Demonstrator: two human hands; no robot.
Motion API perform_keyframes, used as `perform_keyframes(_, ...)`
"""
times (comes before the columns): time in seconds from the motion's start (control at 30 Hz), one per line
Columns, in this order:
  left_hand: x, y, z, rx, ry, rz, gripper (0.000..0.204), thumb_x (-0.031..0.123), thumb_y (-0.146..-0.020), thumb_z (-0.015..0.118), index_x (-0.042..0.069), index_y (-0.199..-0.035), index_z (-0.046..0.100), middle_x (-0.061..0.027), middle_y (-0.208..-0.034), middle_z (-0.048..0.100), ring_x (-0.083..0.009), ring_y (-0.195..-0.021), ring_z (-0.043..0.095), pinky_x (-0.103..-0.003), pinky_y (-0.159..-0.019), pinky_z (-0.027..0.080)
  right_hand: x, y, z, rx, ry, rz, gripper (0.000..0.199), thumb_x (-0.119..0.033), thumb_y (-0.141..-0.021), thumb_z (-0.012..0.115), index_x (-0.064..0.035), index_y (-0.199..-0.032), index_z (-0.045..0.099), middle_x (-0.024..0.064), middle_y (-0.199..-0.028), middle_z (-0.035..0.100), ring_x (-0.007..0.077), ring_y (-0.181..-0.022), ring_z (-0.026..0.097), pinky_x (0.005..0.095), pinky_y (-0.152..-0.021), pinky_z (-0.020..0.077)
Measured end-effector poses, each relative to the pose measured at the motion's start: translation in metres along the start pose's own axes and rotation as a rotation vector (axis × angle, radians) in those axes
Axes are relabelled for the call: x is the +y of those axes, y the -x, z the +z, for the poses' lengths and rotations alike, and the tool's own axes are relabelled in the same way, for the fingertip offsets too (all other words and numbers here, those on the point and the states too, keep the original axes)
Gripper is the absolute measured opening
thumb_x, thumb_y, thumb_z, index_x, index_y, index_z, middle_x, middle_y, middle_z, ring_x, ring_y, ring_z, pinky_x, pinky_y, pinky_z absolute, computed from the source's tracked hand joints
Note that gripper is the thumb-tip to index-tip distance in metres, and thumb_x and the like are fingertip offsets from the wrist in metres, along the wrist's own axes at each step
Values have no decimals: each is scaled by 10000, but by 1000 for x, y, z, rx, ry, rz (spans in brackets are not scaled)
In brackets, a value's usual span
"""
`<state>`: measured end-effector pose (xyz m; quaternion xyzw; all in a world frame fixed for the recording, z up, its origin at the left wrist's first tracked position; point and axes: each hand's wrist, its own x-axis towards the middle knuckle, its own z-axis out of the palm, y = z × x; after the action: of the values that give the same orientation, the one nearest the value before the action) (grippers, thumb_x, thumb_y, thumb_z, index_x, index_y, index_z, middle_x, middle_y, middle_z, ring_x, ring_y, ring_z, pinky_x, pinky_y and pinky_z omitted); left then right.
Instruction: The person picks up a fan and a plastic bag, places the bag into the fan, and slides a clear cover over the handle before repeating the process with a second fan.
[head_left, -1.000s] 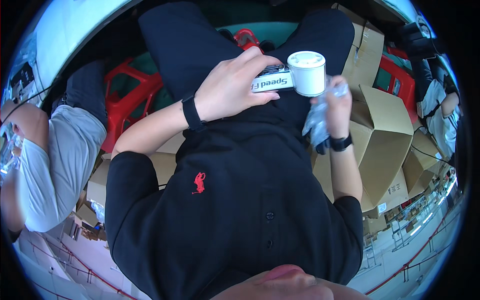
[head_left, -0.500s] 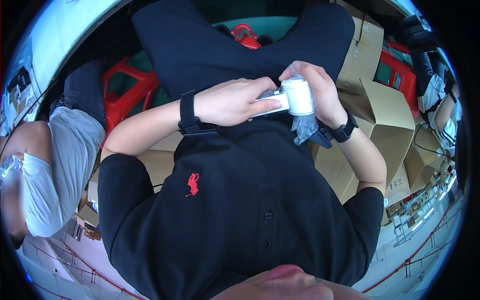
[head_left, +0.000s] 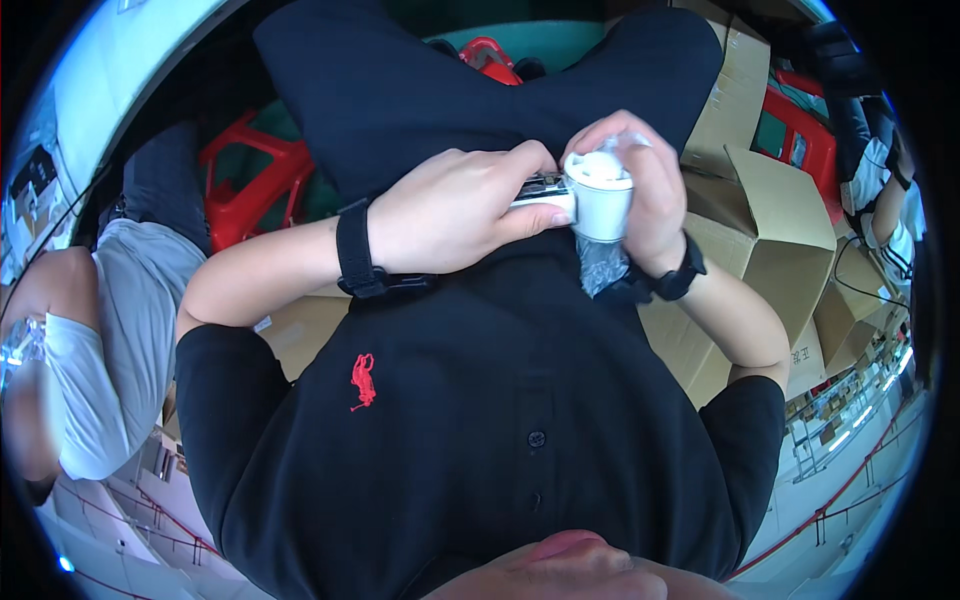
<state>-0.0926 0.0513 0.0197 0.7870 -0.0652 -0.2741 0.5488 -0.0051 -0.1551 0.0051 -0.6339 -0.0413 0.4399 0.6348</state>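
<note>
Gadget sits over the lap, left hand pinching its flat white body and right hand curled round the white cylinder with crinkly clear plastic, so I'd guess it's wrapper-handling time and the next move wants a steady left grip

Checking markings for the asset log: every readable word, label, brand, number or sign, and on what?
Cardboard panel, right: small dark characters; not transcribed here.
Black shirt: red embroidered emblem; no words visible.
White handle: mostly covered by the left hand; no readable text.
White cylinder: no lettering visible.
Items at far left: any text is too small to read.
</note>
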Motion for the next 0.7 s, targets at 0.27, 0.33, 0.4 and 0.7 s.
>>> perform_keyframes(0.27,-26,4,-2,-883,1340,-312,502,493,-983,519,2,-1077,566,-65,-813,661,-124,-639,638,-246,-559,502,-37,0,-1,-416,-129,-191,202,-220,-912,427,-45,-914,528,161,-912,651,171,-736,545,272,-687,447)
perform_keyframes(0.33,-20,5,3,-718,1111,-236,506,497,-976,530,0,-1062,572,-74,-802,656,-133,-630,636,-254,-563,500,-25,-3,-3,-305,-196,-61,180,-204,-910,445,-46,-917,532,153,-902,653,179,-732,568,276,-694,462)
perform_keyframes(0.4,-12,6,8,-387,651,-97,515,506,-961,553,-4,-1031,582,-92,-780,645,-153,-613,632,-269,-570,497,-13,-6,-5,-78,-332,197,137,-172,-906,482,-49,-922,540,137,-881,656,193,-724,615,283,-710,491)
perform_keyframes(0.7,7,6,10,-407,466,-260,423,433,-945,620,22,-1014,553,-53,-784,617,-124,-593,584,-268,-569,483,-10,21,7,40,-545,608,189,-241,-889,466,-64,-849,518,138,-832,649,213,-731,625,326,-723,527)
